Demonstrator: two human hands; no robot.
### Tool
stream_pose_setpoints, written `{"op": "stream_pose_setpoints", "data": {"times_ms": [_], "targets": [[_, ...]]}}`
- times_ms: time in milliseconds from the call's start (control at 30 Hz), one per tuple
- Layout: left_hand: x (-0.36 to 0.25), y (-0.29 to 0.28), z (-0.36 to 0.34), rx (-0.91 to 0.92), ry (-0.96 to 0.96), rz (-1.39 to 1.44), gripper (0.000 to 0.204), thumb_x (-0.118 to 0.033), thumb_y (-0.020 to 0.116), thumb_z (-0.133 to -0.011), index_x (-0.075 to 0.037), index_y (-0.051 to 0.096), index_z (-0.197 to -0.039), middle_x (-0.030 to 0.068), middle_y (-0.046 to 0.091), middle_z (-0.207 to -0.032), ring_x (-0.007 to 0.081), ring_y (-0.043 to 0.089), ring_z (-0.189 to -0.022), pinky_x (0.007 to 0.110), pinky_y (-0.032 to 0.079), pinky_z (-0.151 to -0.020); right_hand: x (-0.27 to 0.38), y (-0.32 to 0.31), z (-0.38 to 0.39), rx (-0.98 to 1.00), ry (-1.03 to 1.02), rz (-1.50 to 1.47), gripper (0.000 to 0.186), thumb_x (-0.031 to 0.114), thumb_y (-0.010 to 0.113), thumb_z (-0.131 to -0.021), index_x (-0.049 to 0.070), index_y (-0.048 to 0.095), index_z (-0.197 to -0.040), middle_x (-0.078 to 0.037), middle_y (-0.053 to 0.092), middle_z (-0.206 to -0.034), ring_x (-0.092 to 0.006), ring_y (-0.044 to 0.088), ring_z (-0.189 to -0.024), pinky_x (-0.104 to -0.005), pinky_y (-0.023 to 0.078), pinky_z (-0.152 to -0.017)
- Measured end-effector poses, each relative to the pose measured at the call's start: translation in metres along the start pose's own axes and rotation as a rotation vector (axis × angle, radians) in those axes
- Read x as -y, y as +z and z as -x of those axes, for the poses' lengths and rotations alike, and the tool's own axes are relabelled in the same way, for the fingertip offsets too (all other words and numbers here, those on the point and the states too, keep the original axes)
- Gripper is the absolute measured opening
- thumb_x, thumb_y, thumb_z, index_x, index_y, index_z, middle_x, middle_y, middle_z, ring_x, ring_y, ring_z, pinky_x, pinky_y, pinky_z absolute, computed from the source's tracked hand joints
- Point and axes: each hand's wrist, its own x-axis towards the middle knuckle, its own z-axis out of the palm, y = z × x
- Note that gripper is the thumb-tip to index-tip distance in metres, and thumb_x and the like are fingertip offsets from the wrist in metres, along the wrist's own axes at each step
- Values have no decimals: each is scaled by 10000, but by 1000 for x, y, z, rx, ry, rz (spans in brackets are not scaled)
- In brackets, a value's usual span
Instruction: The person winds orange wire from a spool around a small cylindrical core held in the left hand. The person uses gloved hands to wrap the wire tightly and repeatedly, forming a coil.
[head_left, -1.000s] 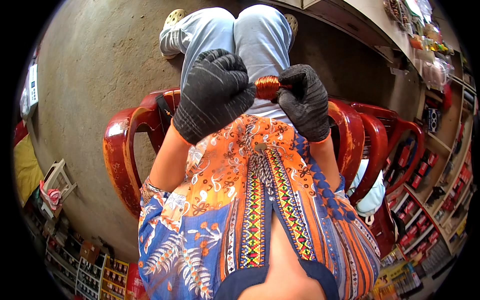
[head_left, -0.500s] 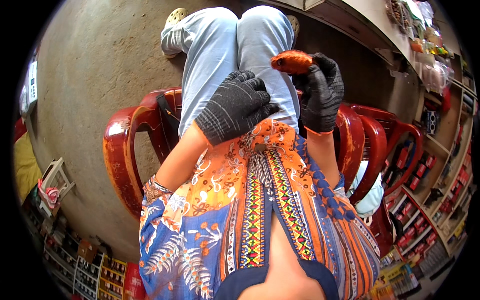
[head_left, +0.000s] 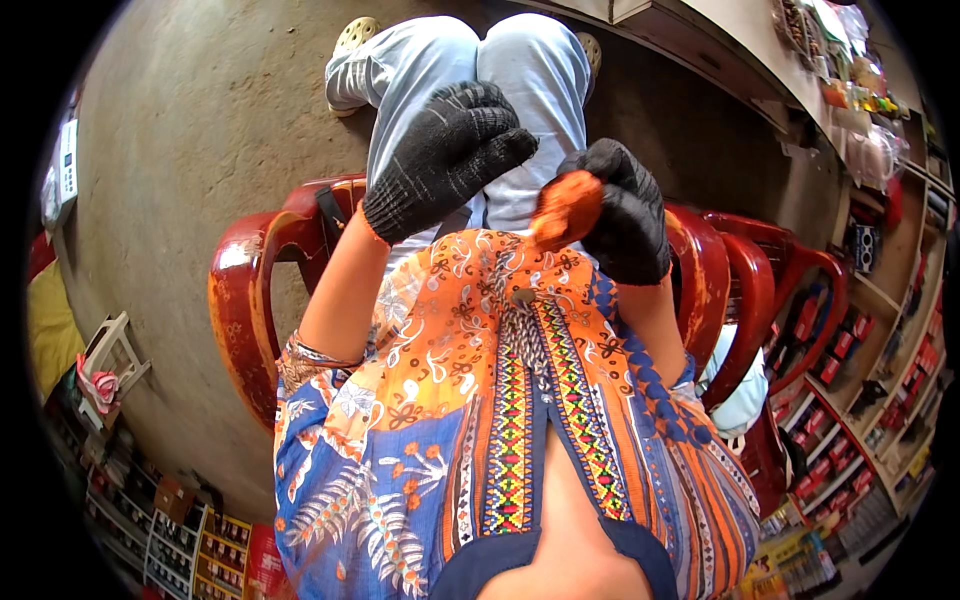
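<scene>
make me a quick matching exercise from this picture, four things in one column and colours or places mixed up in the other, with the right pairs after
Things
1. coil
2. left hand
3. chair
4. trousers

Colours and places
A. dark red, worn along its edges
B. pale blue, on the seated person's legs
C. orange-copper, held in the gloved right hand
D. in a black glove, over the lap

Right pairs
1-C, 2-D, 3-A, 4-B

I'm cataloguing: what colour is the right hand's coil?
The coil is coppery orange, best seen in the head view.
</scene>
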Motion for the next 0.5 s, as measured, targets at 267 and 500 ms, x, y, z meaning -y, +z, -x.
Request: {"op": "stream_pose_setpoints", "data": {"times_ms": [267,500], "targets": [[-16,54,20,82,-147,-297,228,-252,618,-835,-42,601,-747,151,558,-763,338,548,-790,438,415,-738,-14,8,-27,-199,-215,-433,175,90,557,-906,7,531,-1058,-55,573,-747,-114,542,-591,-224,477,-532],[-43,14,9,68,-67,-363,168,-109,678,-765,-25,540,-721,138,518,-728,358,513,-749,444,399,-696,-9,-10,-20,-316,-900,1045,220,-35,642,-766,21,568,-966,-89,618,-874,-181,639,-787,-292,527,-717]]}}
